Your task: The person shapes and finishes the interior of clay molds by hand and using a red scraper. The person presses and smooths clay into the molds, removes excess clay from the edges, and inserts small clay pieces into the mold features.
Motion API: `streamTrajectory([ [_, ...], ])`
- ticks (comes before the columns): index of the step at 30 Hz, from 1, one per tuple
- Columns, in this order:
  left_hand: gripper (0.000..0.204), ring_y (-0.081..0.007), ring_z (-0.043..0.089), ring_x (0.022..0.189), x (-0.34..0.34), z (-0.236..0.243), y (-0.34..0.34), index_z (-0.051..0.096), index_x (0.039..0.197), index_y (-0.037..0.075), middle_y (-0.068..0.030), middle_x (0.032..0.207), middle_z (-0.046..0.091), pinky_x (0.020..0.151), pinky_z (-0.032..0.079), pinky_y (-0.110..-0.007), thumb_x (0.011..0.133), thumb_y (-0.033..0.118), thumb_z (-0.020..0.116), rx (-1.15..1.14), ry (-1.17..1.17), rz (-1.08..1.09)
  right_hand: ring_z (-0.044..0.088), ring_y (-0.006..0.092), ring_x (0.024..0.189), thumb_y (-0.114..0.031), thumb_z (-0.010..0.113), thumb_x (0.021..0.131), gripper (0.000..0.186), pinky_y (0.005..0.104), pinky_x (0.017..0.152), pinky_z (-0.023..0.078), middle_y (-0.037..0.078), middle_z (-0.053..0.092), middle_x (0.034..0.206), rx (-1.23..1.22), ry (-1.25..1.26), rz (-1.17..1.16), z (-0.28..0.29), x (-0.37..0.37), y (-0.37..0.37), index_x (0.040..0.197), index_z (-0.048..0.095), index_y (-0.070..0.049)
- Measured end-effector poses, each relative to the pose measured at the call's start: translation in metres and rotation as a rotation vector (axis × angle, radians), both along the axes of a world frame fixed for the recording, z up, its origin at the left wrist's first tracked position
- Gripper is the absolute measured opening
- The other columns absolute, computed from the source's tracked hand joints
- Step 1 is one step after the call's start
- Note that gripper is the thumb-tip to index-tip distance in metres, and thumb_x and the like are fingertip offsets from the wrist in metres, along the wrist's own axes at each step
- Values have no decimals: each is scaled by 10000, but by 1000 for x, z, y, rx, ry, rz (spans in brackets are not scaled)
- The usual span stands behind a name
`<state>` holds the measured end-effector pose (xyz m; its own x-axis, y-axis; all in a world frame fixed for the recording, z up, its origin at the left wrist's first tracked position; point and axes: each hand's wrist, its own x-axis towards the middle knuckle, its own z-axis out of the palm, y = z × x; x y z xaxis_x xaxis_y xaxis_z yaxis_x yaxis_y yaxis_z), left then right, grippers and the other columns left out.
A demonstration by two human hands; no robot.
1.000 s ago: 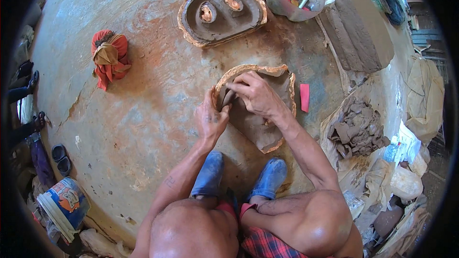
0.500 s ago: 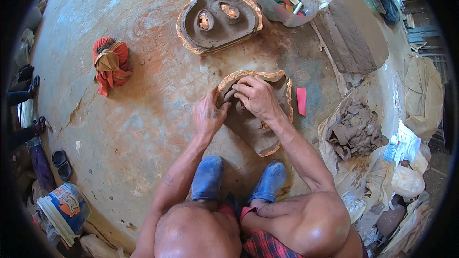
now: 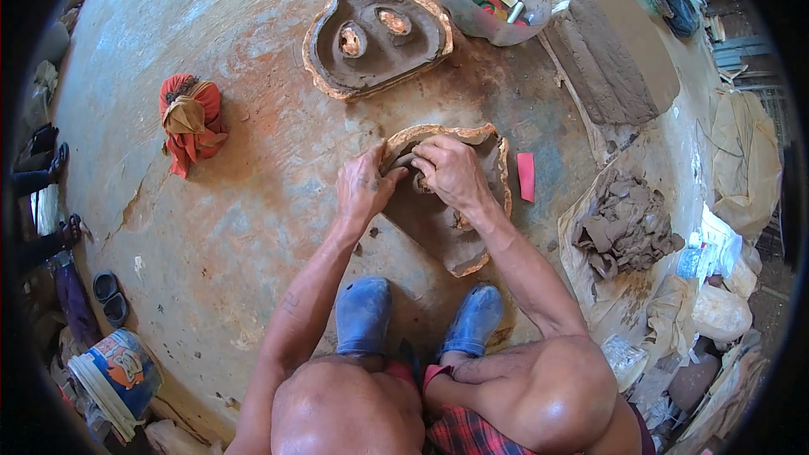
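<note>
Clay lines a rough-edged plaster mould (image 3: 501, 177) on the floor before me. My left hand (image 3: 362, 185) grips a dark clay strip (image 3: 403, 162) at the mould's upper-left wall, thumb pressed on it. My right hand (image 3: 449, 170) is curled over the same strip from the right, fingertips pressing it. A small oval hollow shows partly beneath the fingers. A pink flat piece (image 3: 526, 175) lies just right of the mould. Farther ahead sits a second clay-lined mould (image 3: 375, 55) with two oval hollows inside.
Around me are red cloth bundle (image 3: 190, 118), tub of tools (image 3: 480, 13), clay slab (image 3: 611, 50), clay heap (image 3: 624, 227), bags (image 3: 720, 312), printed bucket (image 3: 114, 379) and dark sandals (image 3: 109, 295). My blue shoes (image 3: 362, 312) are below. Dark limb-like shapes (image 3: 42, 168) line the left edge.
My fingers still work the strip at the same wall, shifting slightly, and more of the oval hollow shows beneath them. The whole view has shifted a little.
</note>
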<state>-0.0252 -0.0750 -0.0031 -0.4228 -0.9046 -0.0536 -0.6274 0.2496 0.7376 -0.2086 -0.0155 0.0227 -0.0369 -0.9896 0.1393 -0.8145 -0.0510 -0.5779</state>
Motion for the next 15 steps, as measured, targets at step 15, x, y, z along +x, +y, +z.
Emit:
streamTrajectory([
  [15, 543, -393, 745, 980, -17, -4, -10, 737, 1204, 44, -216, 1071, 769, 830, 579, -465, 778, 343, 891, -8, -73, 2, 721, 362, 871, -116, 765, 878, 111, 442, 756, 599, 145, 705, 923, -68, -30, -138, -10, 1, 2, 950, 765, -32],
])
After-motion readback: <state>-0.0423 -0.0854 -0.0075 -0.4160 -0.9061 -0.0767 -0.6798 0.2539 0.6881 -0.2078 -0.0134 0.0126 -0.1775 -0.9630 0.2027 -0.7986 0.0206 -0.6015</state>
